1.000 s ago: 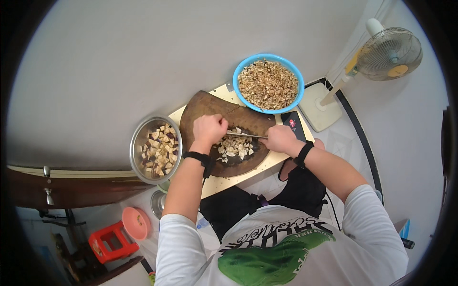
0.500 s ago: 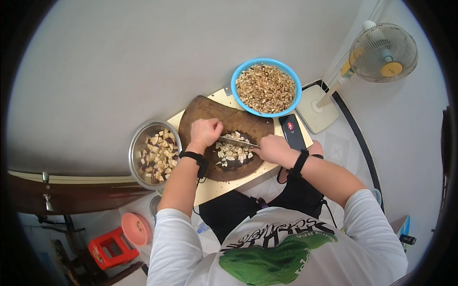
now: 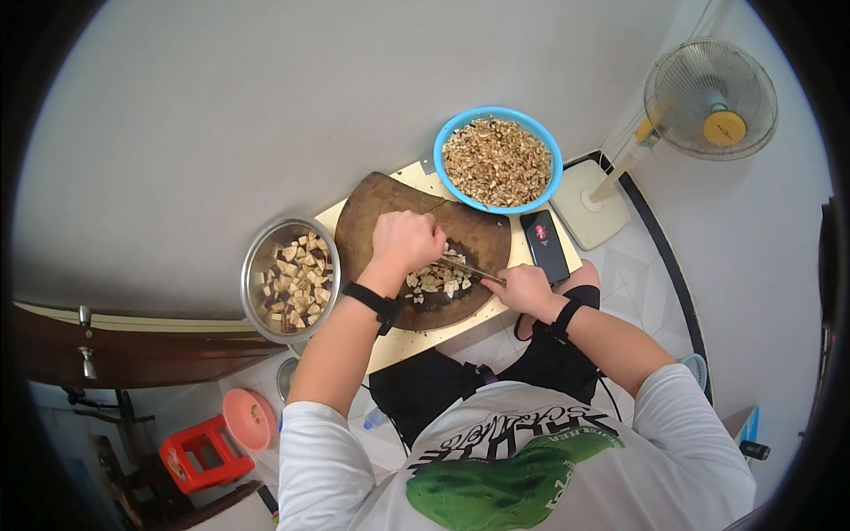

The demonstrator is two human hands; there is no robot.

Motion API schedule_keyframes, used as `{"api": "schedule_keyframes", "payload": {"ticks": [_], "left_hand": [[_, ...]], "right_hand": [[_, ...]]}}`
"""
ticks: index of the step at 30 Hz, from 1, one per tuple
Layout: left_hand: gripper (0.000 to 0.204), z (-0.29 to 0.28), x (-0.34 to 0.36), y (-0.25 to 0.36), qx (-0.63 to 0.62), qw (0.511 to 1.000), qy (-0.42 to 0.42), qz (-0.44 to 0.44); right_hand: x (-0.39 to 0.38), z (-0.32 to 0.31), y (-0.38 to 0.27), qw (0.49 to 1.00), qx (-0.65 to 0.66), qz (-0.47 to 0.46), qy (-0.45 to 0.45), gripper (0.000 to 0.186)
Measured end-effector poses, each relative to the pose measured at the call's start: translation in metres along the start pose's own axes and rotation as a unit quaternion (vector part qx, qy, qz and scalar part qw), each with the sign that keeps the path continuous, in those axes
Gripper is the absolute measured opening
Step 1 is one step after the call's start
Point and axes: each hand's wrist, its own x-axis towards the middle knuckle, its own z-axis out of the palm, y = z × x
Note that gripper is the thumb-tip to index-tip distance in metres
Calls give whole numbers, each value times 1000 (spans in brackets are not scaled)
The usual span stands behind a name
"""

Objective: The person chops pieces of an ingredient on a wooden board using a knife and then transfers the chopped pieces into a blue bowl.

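Against the pale wall (image 3: 292, 106) stands a cream table (image 3: 394, 349), most of its surface taken up by a dark wooden chopping board (image 3: 376, 199). At the surface's far right corner a blue basin (image 3: 498, 211) is full of small brownish bits; at the left edge sits a metal bowl (image 3: 251, 279) of larger, purple-skinned chunks, its support hidden. A phone (image 3: 547, 248) lies along the right edge.

Both hands have shifted rightward over the board in the last half second, so the knife (image 3: 474, 269) now crosses the right side of the heap, leaving the chopped pieces (image 3: 432, 283) toward the surface's near edge uncovered for the cutting. The left hand (image 3: 407, 241) is a curled fist, knuckles up, and seems to pinch the blade's tip end, though its fingertips are hidden. The right hand (image 3: 527, 290) is wrapped round the handle, lower and nearer the right edge. Both forearms reach forward and angle inward, the blade slanting between them.
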Motion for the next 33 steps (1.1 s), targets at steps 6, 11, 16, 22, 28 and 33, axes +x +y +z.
{"api": "schedule_keyframes", "payload": {"ticks": [6, 11, 16, 22, 28, 33], "left_hand": [[27, 21, -25, -24, -9, 998, 23, -58], [27, 53, -51, -48, -71, 983, 99, -140], [26, 68, -55, -76, -136, 971, 132, -143], [25, 64, -68, -82, -219, 960, 143, -94], [26, 57, -70, -50, -114, 983, 136, -49], [26, 26, -50, -31, -42, 996, 71, -40]], "right_hand": [[13, -20, -13, 998, -45, -27, -43, 49], [34, -55, -46, 982, -135, -63, -111, 44], [38, -88, -81, 974, -157, -79, -145, 38], [16, -75, -94, 979, -122, -86, -139, 34], [-7, -20, -51, 989, -95, -34, -110, 38], [-9, -9, -37, 995, -71, -14, -70, 43]]}}
